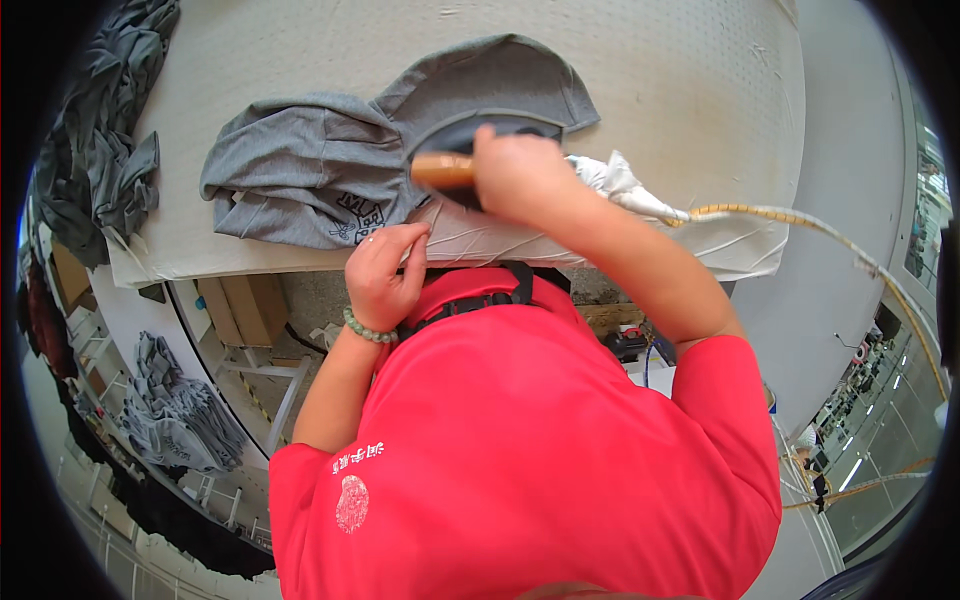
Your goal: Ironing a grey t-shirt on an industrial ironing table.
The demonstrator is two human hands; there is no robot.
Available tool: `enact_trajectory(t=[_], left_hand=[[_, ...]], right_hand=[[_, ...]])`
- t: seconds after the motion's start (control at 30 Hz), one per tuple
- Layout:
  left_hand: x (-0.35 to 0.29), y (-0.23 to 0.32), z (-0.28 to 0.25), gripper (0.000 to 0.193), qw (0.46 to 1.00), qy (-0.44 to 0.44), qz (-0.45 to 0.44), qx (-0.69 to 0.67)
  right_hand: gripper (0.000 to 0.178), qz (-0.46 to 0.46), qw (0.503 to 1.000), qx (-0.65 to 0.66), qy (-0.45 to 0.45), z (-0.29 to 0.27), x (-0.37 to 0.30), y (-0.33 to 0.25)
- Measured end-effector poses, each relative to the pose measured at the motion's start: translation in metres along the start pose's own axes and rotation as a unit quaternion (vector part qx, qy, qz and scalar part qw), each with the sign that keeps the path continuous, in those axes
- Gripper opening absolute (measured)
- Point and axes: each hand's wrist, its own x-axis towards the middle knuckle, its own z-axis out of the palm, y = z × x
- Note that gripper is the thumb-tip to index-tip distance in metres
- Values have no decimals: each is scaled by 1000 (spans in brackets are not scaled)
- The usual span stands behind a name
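Note:
A grey T-shirt (300, 170) with dark printing lies on a padded, cream-covered ironing table, bunched at the left and spread out at the right. My right hand (530, 180) grips the orange-brown handle of an iron (472, 135), which rests on the spread part; hand and handle are slightly blurred. White cloth (620, 185) is wrapped where the iron's hose begins. At the table's near edge my left hand (387, 272) has thumb and fingertips pinched together at the shirt's lower edge. The bit of fabric between those fingertips is mostly covered.
The ironing table (690, 80) has a wrinkled cover along its front edge. A yellowish hose (800, 218) curves off to the right. Dark grey garments (110, 120) are heaped at the far left, and more grey garments (180, 410) hang lower down. A cardboard box (250, 308) stands under the table.

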Motion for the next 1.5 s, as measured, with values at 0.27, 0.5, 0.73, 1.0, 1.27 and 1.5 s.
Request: enact_trajectory(t=[0.27, 0.5, 0.73, 1.0, 1.27, 1.5], left_hand=[[24, 14, 39, 14, 997, -18, -60, -50], [123, -1, 170, 34, 969, -75, 147, 185], [109, -17, 70, 22, 976, 23, -176, -125], [-71, -59, -67, 25, 770, 208, -457, -394], [-93, -59, -56, 31, 701, 253, -462, -481], [-104, -65, -68, 33, 700, 305, -385, -518]], right_hand=[[51, 62, 994, -81, -43, 17, -81, 104], [41, 236, 951, -19, 198, 11, -125, 228], [39, 399, 894, 159, 127, -18, -123, 209], [42, 152, 981, 32, 116, 11, -53, 104], [41, -195, 981, -5, 7, -5, 33, -132], [32, -62, 997, -39, 39, -21, 107, -125]])
